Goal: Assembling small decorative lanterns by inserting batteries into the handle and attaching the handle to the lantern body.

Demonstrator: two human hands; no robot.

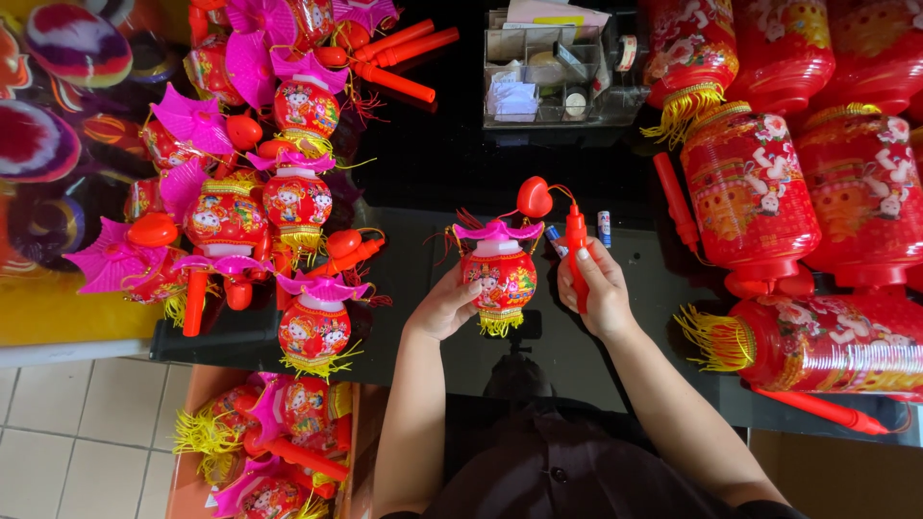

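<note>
left hand (444, 306) cups small lantern (500, 279), upright | right hand (601, 288) clenched on red handle stick (577, 252), upright, just right of lantern | near tabletop's (433, 163) front edge

Counting now: two hands, left hand (444, 306) and right hand (598, 288), sharing one small lantern (500, 274). Four big red lanterns (750, 192) showing at 3 o'clock (edge ones cropped). Two batteries (604, 229) sitting at 12.
</note>
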